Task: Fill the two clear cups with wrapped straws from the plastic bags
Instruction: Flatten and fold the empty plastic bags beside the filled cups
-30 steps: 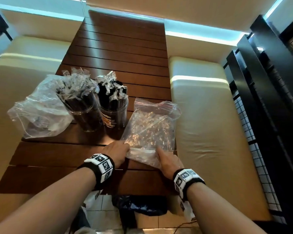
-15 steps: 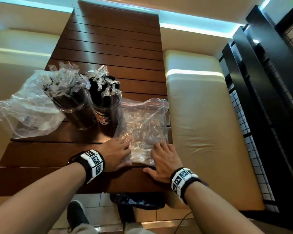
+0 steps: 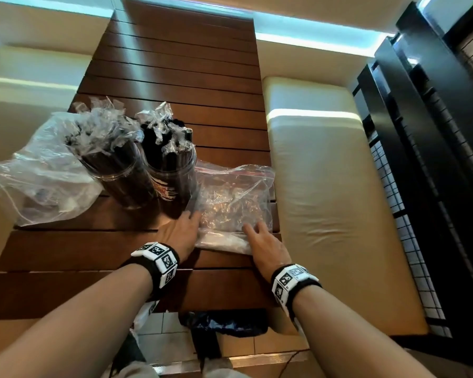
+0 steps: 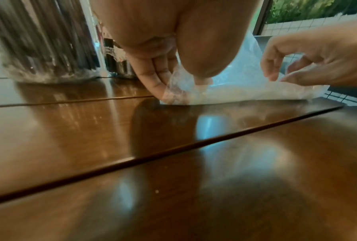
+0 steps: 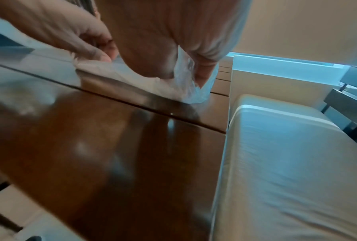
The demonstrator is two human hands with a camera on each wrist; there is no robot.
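Note:
Two clear cups (image 3: 120,175) (image 3: 172,175) stand side by side on the wooden table (image 3: 175,64), both packed with black wrapped straws (image 3: 164,137). Right of them a flat clear plastic bag (image 3: 232,200) lies on the table. My left hand (image 3: 194,216) is at the bag's near left edge; in the left wrist view its thumb and fingers (image 4: 157,78) pinch the film. At the near right corner, my right hand (image 3: 254,227) has bag film (image 5: 185,73) bunched between thumb and fingers. Whether the bag holds straws is unclear.
A crumpled clear bag (image 3: 38,175) lies left of the cups, partly over the table edge. Cream cushioned benches (image 3: 325,186) flank the table. Black slatted panels (image 3: 434,132) rise at the right. A dark bag (image 3: 224,323) sits on the floor below the near edge.
Half a second ago both hands lay flat on the right bag; now they pinch its near edge. The cups and the left bag have not moved.

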